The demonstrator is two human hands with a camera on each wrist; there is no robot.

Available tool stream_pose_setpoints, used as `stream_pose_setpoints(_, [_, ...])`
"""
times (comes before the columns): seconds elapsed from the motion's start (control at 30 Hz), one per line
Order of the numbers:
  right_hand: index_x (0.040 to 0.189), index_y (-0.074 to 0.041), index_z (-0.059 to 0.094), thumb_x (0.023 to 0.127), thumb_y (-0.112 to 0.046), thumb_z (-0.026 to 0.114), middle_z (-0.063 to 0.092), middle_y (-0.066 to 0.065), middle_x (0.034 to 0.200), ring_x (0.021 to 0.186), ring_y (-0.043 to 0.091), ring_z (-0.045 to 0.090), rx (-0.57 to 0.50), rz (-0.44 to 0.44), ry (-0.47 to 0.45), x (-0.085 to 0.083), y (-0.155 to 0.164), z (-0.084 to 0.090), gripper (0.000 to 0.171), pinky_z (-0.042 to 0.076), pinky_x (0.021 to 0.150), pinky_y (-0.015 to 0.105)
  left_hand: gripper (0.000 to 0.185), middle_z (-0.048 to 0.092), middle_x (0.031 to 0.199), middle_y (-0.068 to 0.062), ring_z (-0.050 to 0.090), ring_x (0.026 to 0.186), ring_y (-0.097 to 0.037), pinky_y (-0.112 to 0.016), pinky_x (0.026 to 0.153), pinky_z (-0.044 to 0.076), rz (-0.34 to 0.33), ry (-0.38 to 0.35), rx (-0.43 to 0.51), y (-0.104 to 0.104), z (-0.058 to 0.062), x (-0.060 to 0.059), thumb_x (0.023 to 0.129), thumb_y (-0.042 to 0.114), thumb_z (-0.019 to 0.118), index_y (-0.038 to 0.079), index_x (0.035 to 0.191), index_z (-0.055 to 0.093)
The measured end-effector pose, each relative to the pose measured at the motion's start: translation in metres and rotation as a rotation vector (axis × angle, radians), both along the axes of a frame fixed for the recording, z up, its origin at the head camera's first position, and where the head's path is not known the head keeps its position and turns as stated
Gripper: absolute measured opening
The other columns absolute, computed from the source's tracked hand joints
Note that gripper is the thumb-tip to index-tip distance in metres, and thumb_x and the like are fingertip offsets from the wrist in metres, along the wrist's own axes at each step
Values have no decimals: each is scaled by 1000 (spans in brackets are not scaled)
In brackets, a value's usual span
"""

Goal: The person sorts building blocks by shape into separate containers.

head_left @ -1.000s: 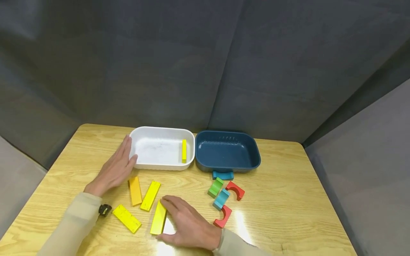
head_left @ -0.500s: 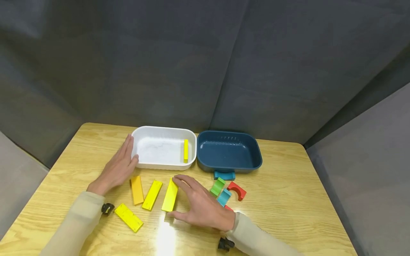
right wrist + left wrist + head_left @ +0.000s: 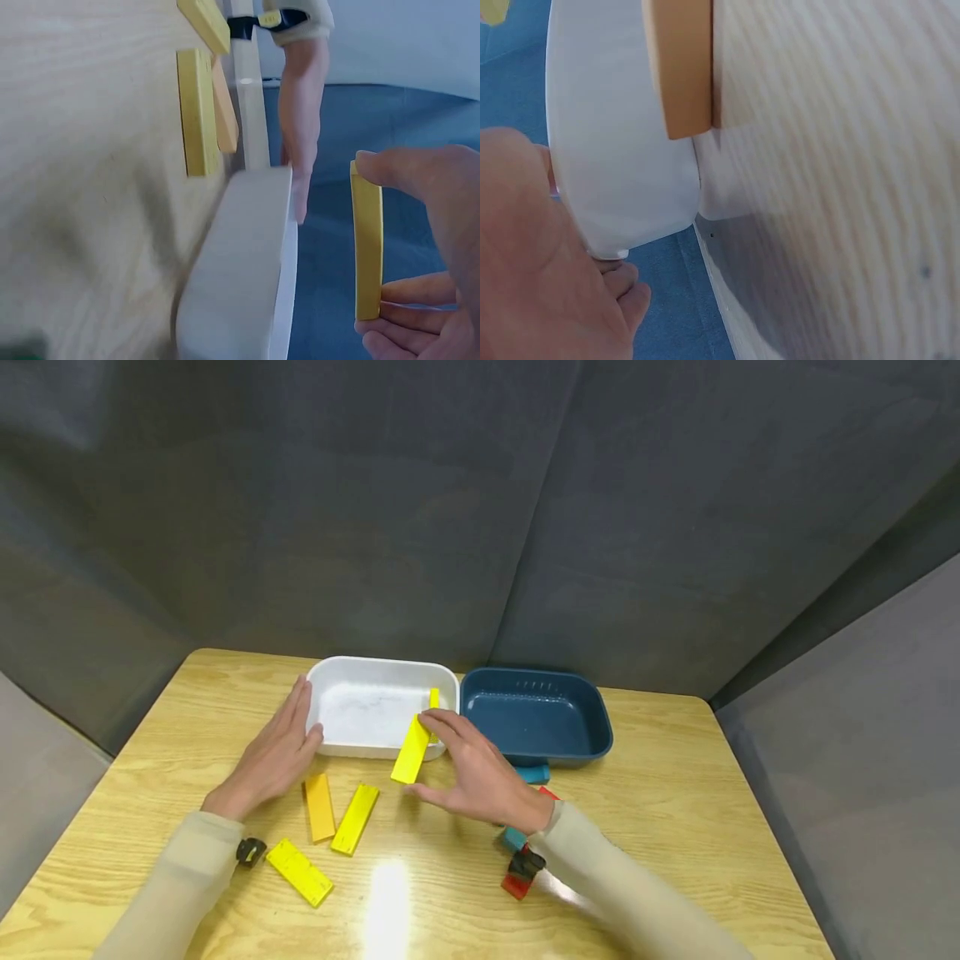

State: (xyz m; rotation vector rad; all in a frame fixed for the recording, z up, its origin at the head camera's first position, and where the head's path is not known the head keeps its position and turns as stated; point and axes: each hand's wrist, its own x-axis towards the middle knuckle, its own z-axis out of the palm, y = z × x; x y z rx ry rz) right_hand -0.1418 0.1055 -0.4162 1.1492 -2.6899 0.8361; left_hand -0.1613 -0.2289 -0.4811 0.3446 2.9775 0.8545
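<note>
The right hand [image 3: 480,772] pinches a yellow block [image 3: 411,750] by its two ends — lifted off the tabletop [image 3: 675,827], long axis tilted up toward the white tray [image 3: 330,685] just beyond. The left hand [image 3: 273,752] rests flat-fingered against that tray's near-left wall.

Left hand [image 3: 273,756] flat against the left end of one tray [image 3: 330,745], right hand [image 3: 480,777] just before that tray's right end, pinching a long block [image 3: 411,750] above its near rim. Another block [image 3: 433,697] inside, beyond the right hand. Second tray [image 3: 592,727] right of the first. Three blocks [image 3: 352,818] on the worktop [image 3: 675,827] between the hands. Curved blocks [image 3: 517,885] under the right wrist.
</note>
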Motion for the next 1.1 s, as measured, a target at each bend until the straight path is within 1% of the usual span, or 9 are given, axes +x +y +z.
stream_pose_setpoints(0.2, [156, 0, 50, 88, -40, 89, 50, 13, 159, 141, 31, 53, 29, -11, 3, -24, -1, 3, 88, 51, 115, 44, 73, -19, 178, -9, 4, 164, -45, -63, 130, 15, 6, -2, -12, 0, 0, -1, 115, 33, 29, 2, 170, -8])
stream_pose_setpoints(0.43, [157, 0, 49, 91, -38, 85, 46, 14, 161, 143, 29, 50, 59, 31, 17, -48, -4, 5, 84, 51, 115, 42, 73, -19, 178, -9, 5, 164, -45, -63, 130, 16, 13, 0, -23, 0, -2, 1, 114, 31, 31, 2, 170, -7])
stream_pose_setpoints(0.57, [158, -1, 48, 91, -39, 84, 45, 13, 163, 145, 29, 48, 85, 25, 2, -62, -6, 5, 85, 50, 116, 43, 74, -20, 178, -8, 5, 164, -45, -64, 130, 16, 17, -5, -28, 0, -1, 1, 114, 32, 31, 3, 171, -8])
stream_pose_setpoints(0.8, [160, -3, 47, 91, -42, 83, 45, 12, 163, 145, 28, 48, 133, -11, -26, -79, -13, 6, 86, 50, 117, 43, 74, -20, 178, -8, 4, 164, -45, -64, 130, 15, 20, -9, -33, -2, 0, 2, 114, 32, 31, 3, 170, -8])
stream_pose_setpoints(1.1, [163, -6, 44, 93, -42, 81, 41, 11, 166, 149, 27, 44, 188, -16, -84, -97, -19, 5, 87, 50, 116, 44, 74, -20, 178, -7, 5, 164, -45, -64, 130, 16, 23, -8, -24, -1, -2, 2, 115, 33, 30, 4, 171, -8])
